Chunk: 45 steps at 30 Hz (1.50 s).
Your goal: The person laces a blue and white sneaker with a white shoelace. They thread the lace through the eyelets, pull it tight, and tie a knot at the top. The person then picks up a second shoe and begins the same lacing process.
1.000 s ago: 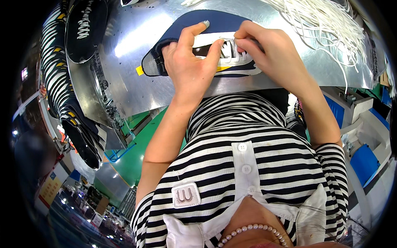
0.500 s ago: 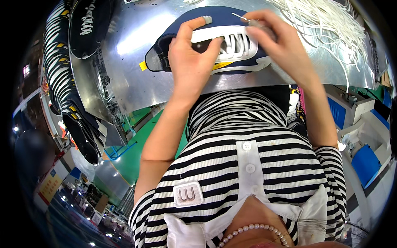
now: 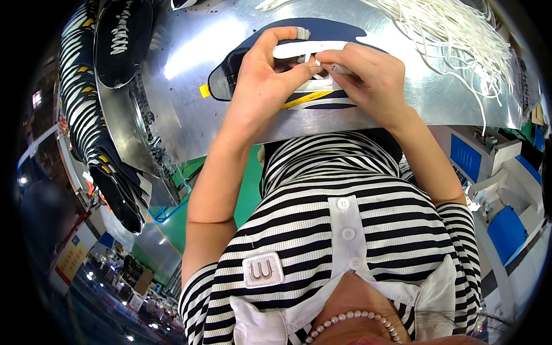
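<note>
Both hands are wrapped around the dark blue shoe with a white lace panel and a yellow strip [image 3: 299, 86], which lies on its side on the shiny silver metal table [image 3: 190, 75], far from the person's body. The left hand [image 3: 261, 86] curls over the shoe from the near side, with its long finger stretched across the top and its thumb pressed against the white part, so it has a firm hold. The right hand [image 3: 368, 77] sits just beside it, touching the shoe, and its fingertips are pinched shut on the tip of a thin white shoelace [image 3: 325, 68] right at the lace holes. Looking from the left, a long row of black shoes with white stripes and yellow marks [image 3: 98, 138] runs along the left edge of the table. One black shoe with white laces [image 3: 122, 34] lies on the far left corner of the table. On the far right of the table there is a big loose pile of white shoelaces [image 3: 454, 29], well apart from the hands. Near the right edge, below the table, stand blue and white boxes [image 3: 483, 161].
</note>
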### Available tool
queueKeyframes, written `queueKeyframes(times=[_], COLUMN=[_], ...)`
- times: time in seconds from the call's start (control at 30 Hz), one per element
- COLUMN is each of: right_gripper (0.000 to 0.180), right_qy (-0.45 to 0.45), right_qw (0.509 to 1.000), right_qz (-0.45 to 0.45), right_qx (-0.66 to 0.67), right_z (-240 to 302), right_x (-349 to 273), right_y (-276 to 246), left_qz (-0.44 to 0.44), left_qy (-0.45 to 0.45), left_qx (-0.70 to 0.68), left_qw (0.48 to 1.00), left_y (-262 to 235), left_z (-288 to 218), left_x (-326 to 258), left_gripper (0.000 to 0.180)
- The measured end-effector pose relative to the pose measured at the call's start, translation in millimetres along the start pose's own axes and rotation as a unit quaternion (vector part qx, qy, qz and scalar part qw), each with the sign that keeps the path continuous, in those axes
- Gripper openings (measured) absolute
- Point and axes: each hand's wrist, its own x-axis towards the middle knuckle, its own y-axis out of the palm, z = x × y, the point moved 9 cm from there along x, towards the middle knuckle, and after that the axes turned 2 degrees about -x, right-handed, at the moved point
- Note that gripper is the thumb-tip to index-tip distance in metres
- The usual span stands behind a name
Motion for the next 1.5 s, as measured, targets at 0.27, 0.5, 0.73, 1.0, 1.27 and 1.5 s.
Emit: queueKeyframes(times=[0.27, 0.5, 0.73, 1.0, 1.27, 1.5], right_gripper=[0.024, 0.027, 0.012, 0.022, 0.01, 0.015], right_qy=[-0.071, -0.06, 0.28, 0.436, 0.378, 0.305], right_qw=[0.976, 0.982, 0.916, 0.855, 0.882, 0.909], right_qz=[0.011, 0.006, 0.028, 0.044, 0.02, 0.054], right_qx=[0.208, 0.177, 0.287, 0.276, 0.282, 0.278], right_z=[53.3, 48.1, -4.8, -16.8, -5.1, -25.2], right_x=[-4.2, -12.4, -55.0, -59.5, -33.0, -13.1], right_y=[-19.6, -2.0, -7.8, 33.6, 6.6, 20.2], left_qz=[-0.034, -0.051, -0.029, -0.076, -0.061, -0.005], left_qy=[0.018, 0.026, 0.132, 0.26, 0.214, 0.123], left_qx=[0.006, 0.035, 0.216, 0.341, 0.357, 0.318], left_qw=[0.999, 0.998, 0.967, 0.9, 0.907, 0.94], left_y=[-3.9, -3.8, -12.2, 5.3, -4.0, 1.9], left_z=[-0.2, 2.3, -27.1, -36.8, -31.1, -27.2], left_x=[8.2, 19.6, -29.2, -53.2, -47.8, -39.1], left_gripper=[0.042, 0.04, 0.039, 0.011, 0.02, 0.028])
